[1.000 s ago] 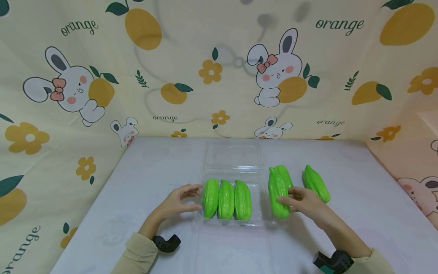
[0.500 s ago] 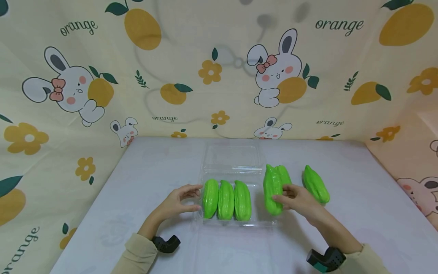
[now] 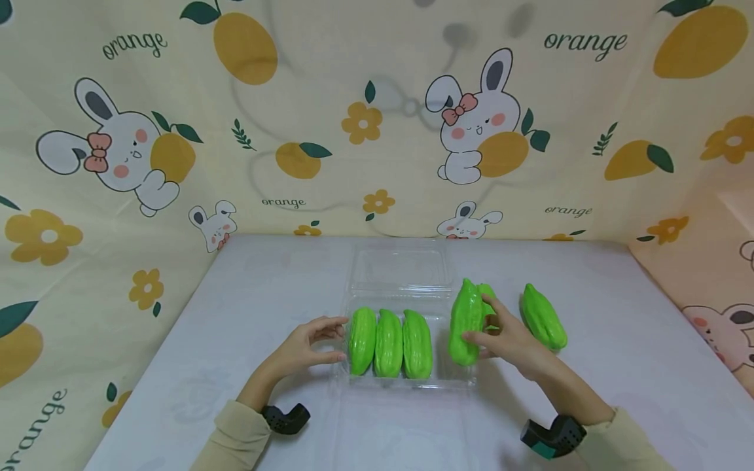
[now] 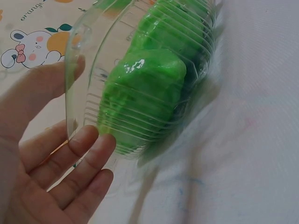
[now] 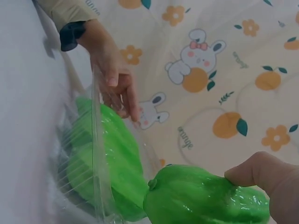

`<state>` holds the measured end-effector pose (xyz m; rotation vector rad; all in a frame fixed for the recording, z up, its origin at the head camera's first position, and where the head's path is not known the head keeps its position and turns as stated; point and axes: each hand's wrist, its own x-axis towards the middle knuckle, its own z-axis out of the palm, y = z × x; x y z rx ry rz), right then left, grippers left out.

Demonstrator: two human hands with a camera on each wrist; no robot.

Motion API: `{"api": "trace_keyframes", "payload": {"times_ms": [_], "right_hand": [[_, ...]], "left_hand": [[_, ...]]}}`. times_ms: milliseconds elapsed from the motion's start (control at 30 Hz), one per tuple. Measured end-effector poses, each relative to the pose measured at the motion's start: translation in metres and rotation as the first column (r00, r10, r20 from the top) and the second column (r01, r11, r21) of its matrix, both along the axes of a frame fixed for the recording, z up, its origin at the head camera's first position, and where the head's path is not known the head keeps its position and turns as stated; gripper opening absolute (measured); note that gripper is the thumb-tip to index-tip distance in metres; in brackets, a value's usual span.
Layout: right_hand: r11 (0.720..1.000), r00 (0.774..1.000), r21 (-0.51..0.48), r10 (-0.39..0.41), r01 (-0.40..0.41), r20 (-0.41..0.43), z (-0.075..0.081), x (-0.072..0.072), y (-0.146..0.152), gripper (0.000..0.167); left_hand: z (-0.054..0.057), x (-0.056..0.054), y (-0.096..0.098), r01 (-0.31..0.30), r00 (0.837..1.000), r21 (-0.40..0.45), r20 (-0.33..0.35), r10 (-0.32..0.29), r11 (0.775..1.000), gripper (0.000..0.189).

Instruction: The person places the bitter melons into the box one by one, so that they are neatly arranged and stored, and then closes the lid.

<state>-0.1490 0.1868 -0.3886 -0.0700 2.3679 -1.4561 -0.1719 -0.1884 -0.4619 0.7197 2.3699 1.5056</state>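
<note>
In the head view three ridged, glossy green toy gourds [image 3: 387, 343] lie side by side in a clear plastic clamshell box [image 3: 412, 384]. My right hand [image 3: 509, 340] grips another green gourd [image 3: 465, 324], thumb on its near side, over the box's right end; its stem end shows in the right wrist view, beside the box wall. My left hand [image 3: 306, 343] rests at the box's left end, thumb and fingers spread. Its fingertips [image 4: 106, 140] touch the clear wall in the left wrist view.
Partly hidden behind the held gourd is another green gourd [image 3: 487, 306] at the box's right side. One more gourd [image 3: 543, 317] lies farther right on the white table [image 3: 265, 275]. The box's lid [image 3: 400, 268] lies folded back toward the patterned cloth [image 3: 377, 131].
My right hand has carried the held gourd a little left, over the box's right end, showing more of the gourd behind. The left hand and the gourds in the box have stayed still.
</note>
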Motion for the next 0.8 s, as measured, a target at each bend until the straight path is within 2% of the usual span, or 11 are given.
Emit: {"api": "trace_keyframes", "payload": {"times_ms": [267,567,800], "right_hand": [[0.999,0.999,-0.036,0.038,-0.040,-0.036,0.003,-0.004,-0.005,0.087],[0.997,0.996,0.059,0.049,-0.045,-0.073,-0.003,-0.009,-0.010,0.072],[0.990,0.988,0.134,0.056,-0.037,-0.145,-0.006,-0.009,-0.014,0.072]], "left_hand": [[-0.001,-0.001,0.000,0.001,1.000,0.004,-0.004,-0.001,1.000,0.065],[-0.003,-0.002,0.000,0.001,1.000,-0.002,-0.013,-0.001,1.000,0.064],[-0.002,-0.001,0.000,0.000,1.000,-0.002,-0.018,-0.001,1.000,0.064]]}}
